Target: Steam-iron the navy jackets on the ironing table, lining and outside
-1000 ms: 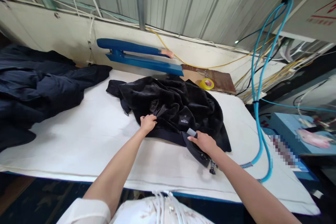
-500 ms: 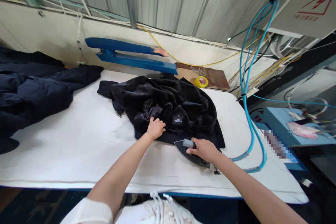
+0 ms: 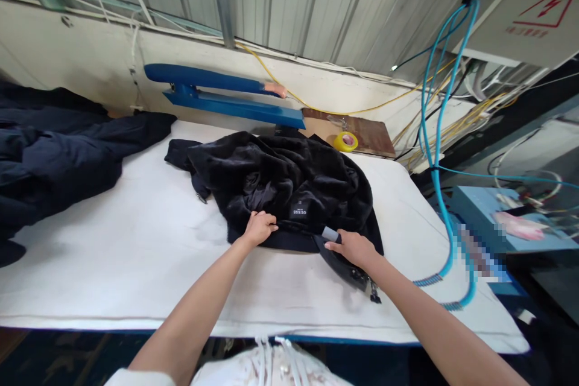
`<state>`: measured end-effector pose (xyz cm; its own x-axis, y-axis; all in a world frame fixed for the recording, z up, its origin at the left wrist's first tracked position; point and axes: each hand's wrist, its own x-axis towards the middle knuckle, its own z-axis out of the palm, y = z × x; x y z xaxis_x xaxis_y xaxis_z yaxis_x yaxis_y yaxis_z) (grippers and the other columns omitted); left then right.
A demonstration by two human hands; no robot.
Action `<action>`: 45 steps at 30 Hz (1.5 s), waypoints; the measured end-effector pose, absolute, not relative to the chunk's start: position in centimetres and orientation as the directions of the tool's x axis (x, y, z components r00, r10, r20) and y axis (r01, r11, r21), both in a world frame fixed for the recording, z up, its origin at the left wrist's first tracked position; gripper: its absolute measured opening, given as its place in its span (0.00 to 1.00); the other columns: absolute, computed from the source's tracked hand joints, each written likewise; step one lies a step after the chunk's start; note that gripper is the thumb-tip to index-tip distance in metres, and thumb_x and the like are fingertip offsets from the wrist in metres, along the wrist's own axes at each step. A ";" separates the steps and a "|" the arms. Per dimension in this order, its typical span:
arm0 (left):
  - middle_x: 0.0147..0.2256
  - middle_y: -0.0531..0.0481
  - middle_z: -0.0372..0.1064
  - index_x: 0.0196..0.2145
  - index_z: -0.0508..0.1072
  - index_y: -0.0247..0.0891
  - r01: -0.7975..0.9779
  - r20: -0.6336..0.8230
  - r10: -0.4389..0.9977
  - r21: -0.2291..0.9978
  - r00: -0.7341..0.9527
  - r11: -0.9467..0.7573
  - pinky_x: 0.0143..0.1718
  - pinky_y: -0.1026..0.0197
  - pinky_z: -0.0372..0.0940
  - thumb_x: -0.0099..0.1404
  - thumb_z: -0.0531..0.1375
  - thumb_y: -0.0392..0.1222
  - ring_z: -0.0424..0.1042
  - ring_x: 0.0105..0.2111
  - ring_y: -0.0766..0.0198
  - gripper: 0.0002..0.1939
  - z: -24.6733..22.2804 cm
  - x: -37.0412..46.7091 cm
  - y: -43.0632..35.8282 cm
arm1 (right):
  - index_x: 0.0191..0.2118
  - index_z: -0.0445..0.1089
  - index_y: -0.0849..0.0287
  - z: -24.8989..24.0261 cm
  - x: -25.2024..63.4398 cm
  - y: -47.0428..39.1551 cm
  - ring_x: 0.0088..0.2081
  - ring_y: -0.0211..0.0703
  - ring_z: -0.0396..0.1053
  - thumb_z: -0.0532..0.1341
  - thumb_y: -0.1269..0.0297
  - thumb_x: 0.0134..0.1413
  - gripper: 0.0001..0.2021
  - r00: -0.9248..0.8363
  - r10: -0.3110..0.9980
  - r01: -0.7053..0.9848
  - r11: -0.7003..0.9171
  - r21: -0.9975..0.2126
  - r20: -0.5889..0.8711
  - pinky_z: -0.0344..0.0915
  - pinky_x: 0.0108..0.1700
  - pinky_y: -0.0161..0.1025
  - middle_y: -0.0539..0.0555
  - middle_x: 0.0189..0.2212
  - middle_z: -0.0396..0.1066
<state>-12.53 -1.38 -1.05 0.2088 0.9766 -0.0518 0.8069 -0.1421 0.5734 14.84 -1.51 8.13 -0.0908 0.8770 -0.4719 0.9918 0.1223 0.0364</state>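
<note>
A black jacket (image 3: 280, 169) with a plush lining lies bunched on the white padded table (image 3: 149, 241), its GUESS label facing up. My left hand (image 3: 260, 227) is at its near hem, fingers curled closed on the cloth. Wrapped round the grey-tipped handle of a dark iron (image 3: 340, 266) is my right hand (image 3: 357, 248). The iron's pointed front rests at the jacket's hem band, while its rear end lies over the white cover. Blue hoses (image 3: 446, 217) with spring-wound ends run toward the iron from the right, partly hidden behind my forearm.
Dark navy garments (image 3: 58, 157) are heaped at the left. A blue narrow pressing board (image 3: 226, 96) stands along the back wall. Yellow tape (image 3: 345, 141) sits near a brown board (image 3: 373, 132). An electrical box (image 3: 534, 12) hangs upper right, above a light-blue machine (image 3: 493, 211).
My left hand has moved slightly left and down to the hem. The iron has shifted right and turned, its tip now at the hem. The label sits a little further left, and the hoses have swung right.
</note>
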 end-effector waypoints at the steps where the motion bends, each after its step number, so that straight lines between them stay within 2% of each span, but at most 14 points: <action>1: 0.27 0.56 0.69 0.22 0.67 0.40 0.803 -0.057 0.977 0.580 0.207 -0.136 0.39 0.59 0.47 0.56 0.56 0.42 0.62 0.35 0.65 0.07 -1.0 -12.5 -1.4 | 0.41 0.64 0.55 8.0 15.2 -1.5 0.39 0.53 0.67 0.49 0.38 0.45 0.27 -0.074 0.880 0.994 0.105 0.040 -0.469 0.59 0.33 0.41 0.58 0.38 0.69; 9: 0.27 0.56 0.70 0.21 0.67 0.40 0.831 -0.110 0.964 0.535 0.243 -0.149 0.40 0.59 0.48 0.55 0.55 0.43 0.64 0.35 0.65 0.08 0.1 -12.8 -1.9 | 0.40 0.63 0.56 6.9 18.3 -2.1 0.39 0.52 0.67 0.49 0.38 0.45 0.27 -0.025 0.895 0.999 0.041 0.027 -0.445 0.59 0.32 0.39 0.58 0.37 0.70; 13: 0.28 0.51 0.70 0.23 0.69 0.41 0.913 -0.230 0.940 0.379 0.252 -0.152 0.41 0.54 0.49 0.54 0.55 0.43 0.65 0.37 0.59 0.06 1.8 -12.4 -2.2 | 0.41 0.63 0.56 7.4 20.5 -2.8 0.37 0.52 0.68 0.50 0.40 0.46 0.26 -0.034 0.894 0.998 0.052 0.029 -0.447 0.57 0.30 0.38 0.58 0.36 0.70; 16: 0.35 0.46 0.68 0.30 0.70 0.41 0.944 -0.195 0.954 0.282 0.230 -0.170 0.43 0.50 0.48 0.52 0.56 0.42 0.63 0.41 0.54 0.06 3.1 -10.4 -1.7 | 0.42 0.63 0.55 8.1 21.9 -3.3 0.37 0.51 0.68 0.51 0.42 0.46 0.24 -0.099 0.878 0.991 0.127 0.029 -0.469 0.56 0.30 0.37 0.58 0.35 0.71; 19: 0.42 0.43 0.64 0.40 0.67 0.41 0.928 -0.046 0.976 0.321 0.214 -0.188 0.44 0.49 0.49 0.53 0.56 0.50 0.59 0.45 0.51 0.17 3.3 -6.8 -0.9 | 0.43 0.63 0.55 8.6 22.4 -3.4 0.37 0.51 0.68 0.51 0.41 0.46 0.25 -0.152 0.865 0.980 0.194 0.039 -0.478 0.56 0.30 0.37 0.58 0.34 0.71; 21: 0.43 0.42 0.63 0.43 0.64 0.40 0.924 -0.017 0.985 0.349 0.171 -0.155 0.44 0.49 0.50 0.53 0.55 0.56 0.58 0.45 0.50 0.23 2.4 -4.4 -0.6 | 0.43 0.63 0.55 8.8 22.4 -3.1 0.36 0.51 0.68 0.52 0.41 0.45 0.26 -0.187 0.857 0.972 0.231 0.034 -0.481 0.56 0.30 0.36 0.58 0.33 0.71; 22: 0.43 0.41 0.63 0.43 0.64 0.39 0.928 -0.022 0.988 0.348 0.153 -0.136 0.45 0.50 0.50 0.54 0.55 0.57 0.58 0.45 0.50 0.24 1.8 -3.4 -0.6 | 0.42 0.63 0.55 8.8 22.3 -2.9 0.36 0.51 0.68 0.52 0.40 0.45 0.26 -0.207 0.851 0.968 0.251 0.027 -0.482 0.56 0.30 0.36 0.58 0.33 0.71; 26: 0.37 0.45 0.67 0.36 0.67 0.40 0.931 -0.061 0.981 0.331 0.183 -0.153 0.44 0.53 0.51 0.61 0.50 0.44 0.62 0.42 0.56 0.09 -0.4 -1.5 -0.8 | 0.42 0.64 0.55 8.9 21.9 -1.6 0.36 0.51 0.68 0.52 0.40 0.45 0.26 -0.261 0.830 0.953 0.302 0.003 -0.492 0.56 0.31 0.37 0.57 0.33 0.71; 28: 0.33 0.47 0.69 0.31 0.68 0.41 0.928 -0.097 0.979 0.348 0.179 -0.135 0.42 0.55 0.52 0.61 0.49 0.41 0.65 0.39 0.58 0.08 -0.9 -1.5 -0.8 | 0.43 0.64 0.55 8.9 21.7 -0.8 0.37 0.51 0.68 0.51 0.40 0.45 0.26 -0.281 0.824 0.945 0.326 0.007 -0.492 0.57 0.32 0.37 0.58 0.33 0.71; 32: 0.27 0.51 0.70 0.28 0.68 0.42 0.929 -0.150 0.983 0.366 0.110 -0.048 0.39 0.58 0.54 0.61 0.49 0.43 0.67 0.34 0.61 0.10 -0.7 -2.1 -0.6 | 0.44 0.63 0.54 8.5 21.5 0.6 0.39 0.53 0.68 0.51 0.38 0.44 0.29 -0.349 0.809 0.910 0.412 0.034 -0.473 0.58 0.34 0.39 0.58 0.35 0.71; 35: 0.28 0.52 0.70 0.29 0.67 0.42 0.921 -0.161 0.983 0.388 0.087 -0.018 0.37 0.60 0.54 0.62 0.48 0.44 0.68 0.32 0.62 0.10 -0.4 -2.5 -0.7 | 0.45 0.63 0.54 7.9 21.6 1.3 0.39 0.53 0.68 0.50 0.37 0.43 0.30 -0.375 0.797 0.895 0.445 0.039 -0.473 0.58 0.34 0.39 0.58 0.35 0.71; 39: 0.29 0.53 0.70 0.27 0.66 0.42 0.903 -0.137 0.988 0.430 0.077 -0.011 0.34 0.64 0.54 0.61 0.49 0.44 0.69 0.33 0.64 0.09 -0.3 -2.9 -1.2 | 0.44 0.63 0.54 7.3 22.9 2.1 0.38 0.52 0.68 0.49 0.37 0.44 0.29 -0.359 0.815 0.898 0.435 0.069 -0.456 0.57 0.34 0.39 0.58 0.34 0.71; 45: 0.25 0.55 0.68 0.24 0.65 0.41 0.868 -0.136 0.991 0.493 0.006 0.062 0.29 0.65 0.52 0.60 0.51 0.43 0.67 0.28 0.66 0.09 -0.5 -3.0 -1.5 | 0.43 0.61 0.54 7.0 25.3 2.4 0.36 0.50 0.68 0.47 0.38 0.47 0.27 -0.303 0.861 0.933 0.355 0.055 -0.409 0.55 0.29 0.36 0.56 0.32 0.71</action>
